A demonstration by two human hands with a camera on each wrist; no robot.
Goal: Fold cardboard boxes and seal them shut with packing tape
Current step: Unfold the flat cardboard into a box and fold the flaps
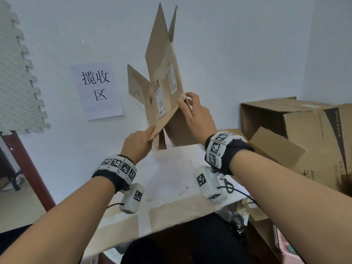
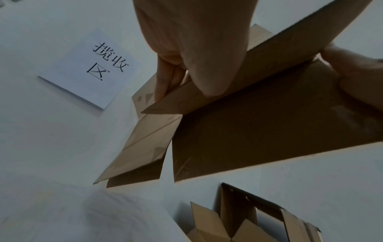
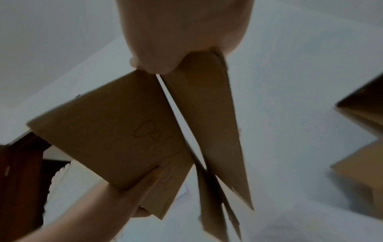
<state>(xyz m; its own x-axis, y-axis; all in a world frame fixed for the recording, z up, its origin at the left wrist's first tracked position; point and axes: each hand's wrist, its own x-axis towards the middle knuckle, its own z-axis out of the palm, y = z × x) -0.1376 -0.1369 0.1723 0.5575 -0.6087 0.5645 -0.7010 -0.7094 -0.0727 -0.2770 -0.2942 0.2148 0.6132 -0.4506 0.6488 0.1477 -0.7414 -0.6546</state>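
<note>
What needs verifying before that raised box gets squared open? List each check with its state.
1. Left hand grips a flap corner of the flattened cardboard box: ok.
2. Right hand pinches the box's right edge: ok.
3. Box is lifted off the table: ok.
4. Flaps free to swing, top ones splayed, none taped shut: ok.
5. Room to the right, where a large open carton sits close by: cannot tell if it will be hit.
6. Packing tape within reach: cannot tell, none seen in any view.
</note>
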